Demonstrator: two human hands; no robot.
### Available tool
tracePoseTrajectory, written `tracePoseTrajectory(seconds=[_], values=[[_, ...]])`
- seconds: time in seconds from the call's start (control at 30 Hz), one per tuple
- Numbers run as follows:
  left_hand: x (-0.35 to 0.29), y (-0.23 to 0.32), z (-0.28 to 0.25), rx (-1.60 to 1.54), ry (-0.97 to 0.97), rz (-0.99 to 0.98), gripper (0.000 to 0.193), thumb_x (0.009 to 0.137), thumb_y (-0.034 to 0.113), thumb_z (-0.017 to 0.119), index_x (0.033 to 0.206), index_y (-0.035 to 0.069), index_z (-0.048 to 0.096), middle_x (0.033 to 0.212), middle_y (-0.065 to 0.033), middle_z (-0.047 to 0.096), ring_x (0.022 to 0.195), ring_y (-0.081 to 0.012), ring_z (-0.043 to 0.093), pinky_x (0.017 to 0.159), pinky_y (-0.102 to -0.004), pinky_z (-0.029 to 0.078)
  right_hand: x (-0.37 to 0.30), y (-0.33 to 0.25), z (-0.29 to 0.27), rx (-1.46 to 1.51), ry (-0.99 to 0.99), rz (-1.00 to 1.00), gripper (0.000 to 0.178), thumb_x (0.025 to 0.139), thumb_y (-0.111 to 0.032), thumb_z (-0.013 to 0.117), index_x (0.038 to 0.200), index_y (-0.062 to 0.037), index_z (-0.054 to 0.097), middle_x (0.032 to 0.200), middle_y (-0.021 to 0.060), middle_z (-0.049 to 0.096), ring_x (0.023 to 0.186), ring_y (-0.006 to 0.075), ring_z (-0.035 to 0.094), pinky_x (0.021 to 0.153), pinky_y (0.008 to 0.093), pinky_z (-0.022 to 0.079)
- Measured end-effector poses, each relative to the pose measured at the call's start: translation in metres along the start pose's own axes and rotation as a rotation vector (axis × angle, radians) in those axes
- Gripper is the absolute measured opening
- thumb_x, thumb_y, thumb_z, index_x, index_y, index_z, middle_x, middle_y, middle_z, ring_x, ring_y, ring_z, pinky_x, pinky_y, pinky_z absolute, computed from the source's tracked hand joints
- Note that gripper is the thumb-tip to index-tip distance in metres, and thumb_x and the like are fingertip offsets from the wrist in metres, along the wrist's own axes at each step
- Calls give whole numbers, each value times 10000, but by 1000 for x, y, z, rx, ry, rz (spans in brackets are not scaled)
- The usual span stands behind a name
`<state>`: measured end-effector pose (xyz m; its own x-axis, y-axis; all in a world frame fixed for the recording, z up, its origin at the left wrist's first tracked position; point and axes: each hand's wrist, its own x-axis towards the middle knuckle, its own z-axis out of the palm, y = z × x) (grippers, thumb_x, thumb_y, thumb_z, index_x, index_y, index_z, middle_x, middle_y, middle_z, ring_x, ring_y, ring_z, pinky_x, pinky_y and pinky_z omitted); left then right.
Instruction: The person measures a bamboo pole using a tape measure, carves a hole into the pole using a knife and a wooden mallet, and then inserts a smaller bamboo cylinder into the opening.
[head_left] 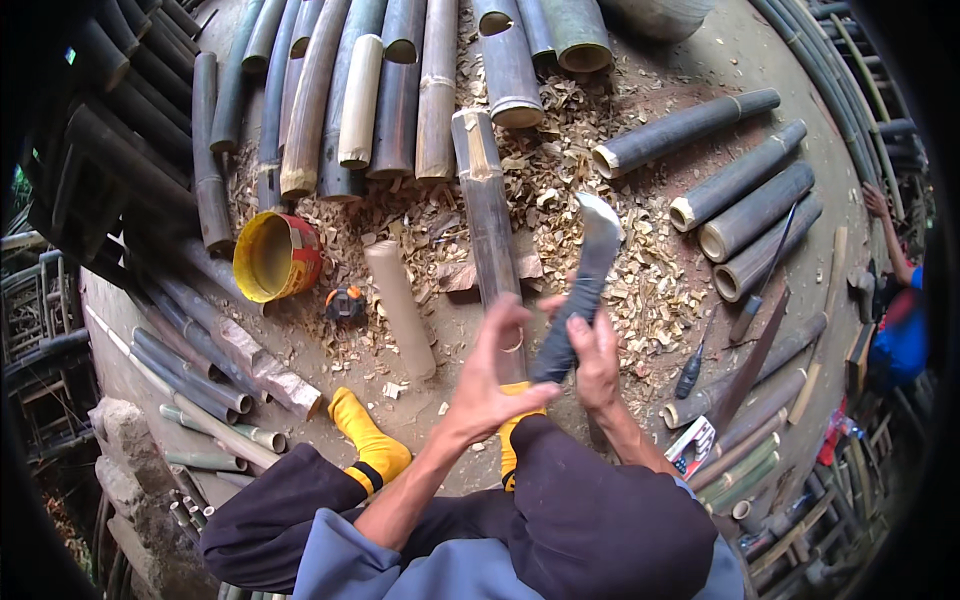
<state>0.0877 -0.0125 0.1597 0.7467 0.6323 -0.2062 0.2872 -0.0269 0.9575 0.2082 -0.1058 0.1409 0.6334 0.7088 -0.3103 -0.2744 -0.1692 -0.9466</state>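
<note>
Knife [588, 265], hook-tipped, 1 o'clock, gripped by right hand [598, 368], fingers curled round it, likely for control; left hand [487, 378] spread wide near its butt, contact unclear. Shaved bamboo culm [486, 220], 12 o'clock, crosses reddish block [459, 276], presumably as prop.

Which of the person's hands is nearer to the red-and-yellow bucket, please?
Left. The left hand is below and to the right of the bucket in the picture; the right hand, holding the hooked tool, is farther right.
</note>
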Motion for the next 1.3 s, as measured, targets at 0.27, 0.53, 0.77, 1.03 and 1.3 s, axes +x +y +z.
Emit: tracePoseTrajectory(seconds=[0.27, 0.53, 0.77, 1.03, 1.3], values=[[-28, -36, -70, 734, -344, -167, 381, 604, 81, 676, 933, 33, 489, 803, -195, 585, 745, -393, 598, 668, -451, 499, -2, -3, 39, -1038, -676, -687, 524, 682, -151, 673, 1159, -24, 498, 1059, 143, 533, 1028, 295, 516, 897, 423, 421], [28, -30, -128, 1198, -719, 250, 322, 591, 57, 635, 892, 45, 524, 775, -98, 556, 751, -249, 564, 653, -369, 472, 3, 80, 96, -724, -577, -458, 450, 699, -43, 619, 1111, -6, 440, 906, 168, 514, 861, 321, 546, 753, 408, 458], [111, -51, -129, 961, -918, 134, 155, 573, 69, 633, 716, 35, 586, 610, -137, 604, 593, -317, 625, 597, -408, 519, 35, 67, 96, -395, -407, -132, 400, 788, -9, 564, 1135, 7, 367, 844, 271, 537, 782, 455, 579, 648, 493, 475], [-16, -70, -112, 658, -482, -562, 390, 579, 118, 726, 958, 49, 671, 724, -182, 664, 646, -289, 669, 704, -369, 545, 33, 69, 81, -710, -1137, -159, 305, 815, -38, 512, 1094, -43, 388, 724, 227, 585, 674, 395, 634, 538, 470, 514], [-110, -61, 2, 303, -42, -874, 382, 659, 102, 728, 1026, 52, 634, 764, -189, 671, 720, -280, 686, 655, -379, 528, 29, 81, 44, -795, -1675, -529, 220, 838, -149, 495, 1037, -60, 465, 528, 102, 561, 493, 282, 614, 384, 409, 463]])
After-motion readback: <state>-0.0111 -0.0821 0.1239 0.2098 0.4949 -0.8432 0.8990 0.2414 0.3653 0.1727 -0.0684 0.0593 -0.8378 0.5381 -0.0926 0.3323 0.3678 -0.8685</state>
